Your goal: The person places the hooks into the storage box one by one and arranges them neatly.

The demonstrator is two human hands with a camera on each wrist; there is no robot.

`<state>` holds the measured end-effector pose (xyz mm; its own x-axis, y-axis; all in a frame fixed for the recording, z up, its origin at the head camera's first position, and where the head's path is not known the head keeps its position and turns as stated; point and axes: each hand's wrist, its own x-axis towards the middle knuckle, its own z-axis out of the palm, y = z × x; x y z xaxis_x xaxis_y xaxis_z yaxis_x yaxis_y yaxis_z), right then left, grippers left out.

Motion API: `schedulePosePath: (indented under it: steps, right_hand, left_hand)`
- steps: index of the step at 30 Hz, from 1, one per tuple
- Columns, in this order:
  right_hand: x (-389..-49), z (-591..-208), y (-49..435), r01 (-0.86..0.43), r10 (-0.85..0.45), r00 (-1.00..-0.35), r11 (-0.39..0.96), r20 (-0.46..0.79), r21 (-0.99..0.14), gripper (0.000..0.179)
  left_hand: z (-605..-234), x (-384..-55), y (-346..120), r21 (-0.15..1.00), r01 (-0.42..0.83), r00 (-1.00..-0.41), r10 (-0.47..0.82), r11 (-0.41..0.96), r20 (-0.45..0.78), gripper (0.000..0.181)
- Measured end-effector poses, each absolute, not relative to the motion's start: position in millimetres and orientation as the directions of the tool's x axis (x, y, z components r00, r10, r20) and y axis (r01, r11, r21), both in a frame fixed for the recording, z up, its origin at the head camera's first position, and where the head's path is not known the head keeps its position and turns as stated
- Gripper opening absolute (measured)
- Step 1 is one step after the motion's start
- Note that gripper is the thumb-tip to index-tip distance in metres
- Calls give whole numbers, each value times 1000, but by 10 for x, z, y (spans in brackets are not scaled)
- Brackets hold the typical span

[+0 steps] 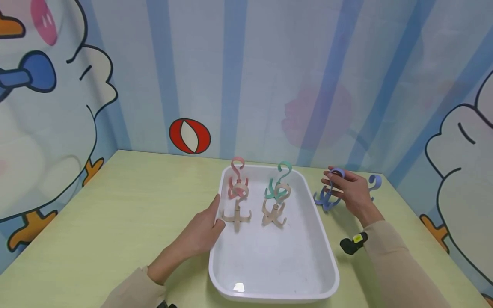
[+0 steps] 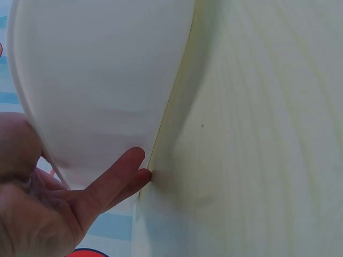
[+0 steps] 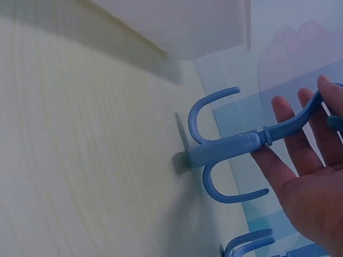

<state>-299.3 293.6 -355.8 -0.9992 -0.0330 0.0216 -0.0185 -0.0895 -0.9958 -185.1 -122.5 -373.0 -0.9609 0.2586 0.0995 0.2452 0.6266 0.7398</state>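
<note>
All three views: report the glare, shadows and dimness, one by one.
Head view: fairly bright, with a small white glare patch near the close end of the white tray; left wrist view: dimmer, the tray's underside grey, a soft shadow beside it on the table; right wrist view: also dim, with dark shadows on the table near the held blue hook.

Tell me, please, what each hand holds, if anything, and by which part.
The right hand holds a blue hanger by its curved top; the left hand grips the white tray by its left rim.
</note>
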Motion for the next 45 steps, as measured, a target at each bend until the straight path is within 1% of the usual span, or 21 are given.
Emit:
schedulePosePath:
  steps: [2, 8, 12, 19, 31, 40, 45]
  right_hand:
    - [-2979, -3540, 2937, -24, -41, -999, -84, 28, -996, 30]
    - [-2924, -3490, 2952, -42, -60, -997, -25, 43, -999, 44]
    - [-2860, -3451, 2969, -55, -56, -997, -2, 55, -999, 49]
    - [-2745, -3394, 2948, -88, -55, -995, -10, 88, -996, 42]
    - [-2605, -3284, 2905, -104, -50, -993, -16, 105, -994, 41]
    - [-2512, -3166, 2850, -127, -52, -990, -85, 132, -988, 25]
    - [-2473, -3080, 2822, -147, -58, -987, -85, 152, -985, 22]
  left_hand:
    - [-3726, -1847, -1227, 739, 251, -959, 262, 625, 104, 74]
    - [-3714, -1834, -1237, 730, 262, -957, 268, 631, 112, 73]
    - [-3707, -1834, -1233, 729, 255, -959, 266, 636, 103, 73]
    - [-3675, -1826, -1232, 736, 236, -962, 260, 634, 84, 73]
    - [-3692, -1832, -1231, 736, 242, -960, 265, 633, 88, 73]
    - [-3704, -1831, -1230, 737, 236, -961, 262, 633, 83, 73]
    - [-3706, -1831, -1228, 739, 239, -961, 261, 630, 88, 73]
